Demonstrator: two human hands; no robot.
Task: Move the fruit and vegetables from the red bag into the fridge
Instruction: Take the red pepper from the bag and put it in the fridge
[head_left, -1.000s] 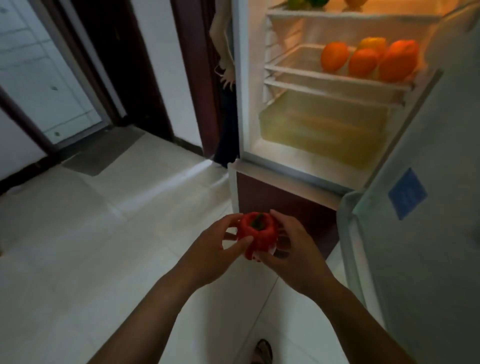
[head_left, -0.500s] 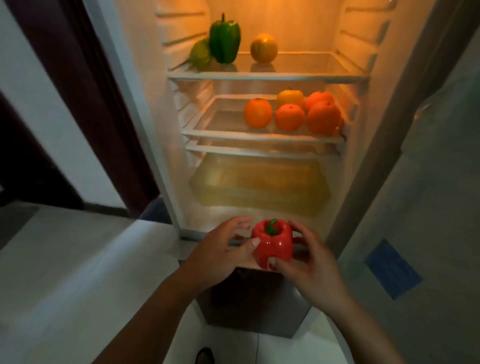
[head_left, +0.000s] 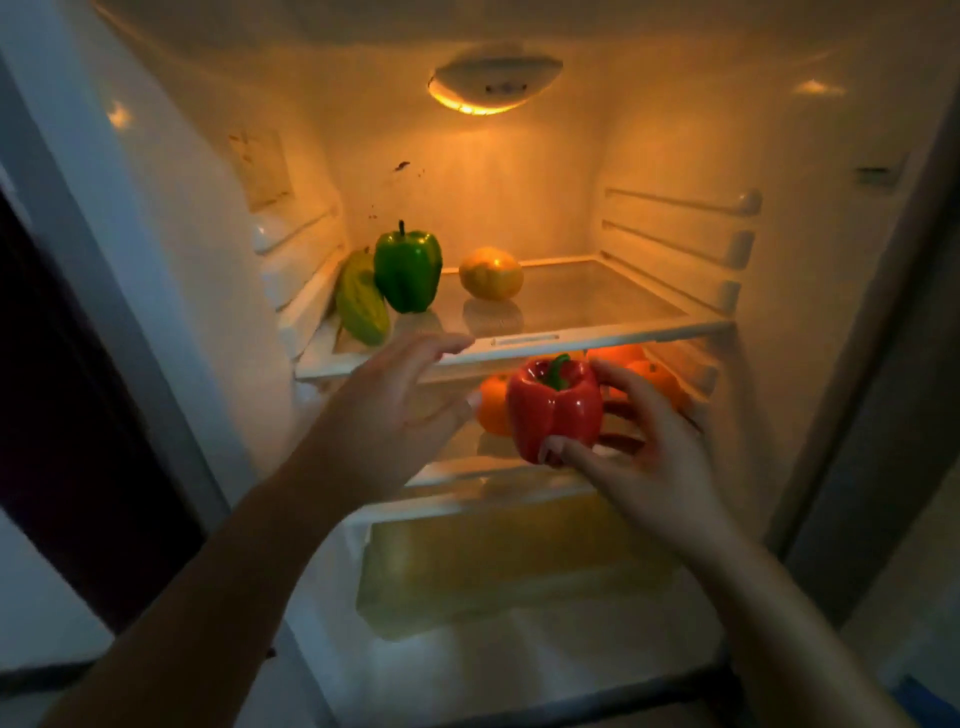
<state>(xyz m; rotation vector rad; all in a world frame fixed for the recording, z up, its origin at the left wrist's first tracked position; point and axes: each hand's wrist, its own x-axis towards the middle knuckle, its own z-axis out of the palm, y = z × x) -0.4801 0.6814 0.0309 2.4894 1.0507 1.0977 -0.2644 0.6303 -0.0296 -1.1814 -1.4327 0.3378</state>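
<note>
Open fridge (head_left: 519, 197) glows behind right hand (head_left: 644, 460) gripping red pepper (head_left: 556, 410).

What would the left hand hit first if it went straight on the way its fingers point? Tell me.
Probably the front edge of the upper glass shelf: the left hand is open, fingertips almost at that rim. Depth is unclear; it might pass just above, towards the yellow-orange fruit.

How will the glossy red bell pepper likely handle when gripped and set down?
Probably firm and light: the right hand alone holds the glossy red bell pepper by thumb and fingertips, undented. Its shiny skin may be slippery. On its lobed base it should stand, like the upright green bell pepper on the glass shelf, though a nudge might tip it.
</note>
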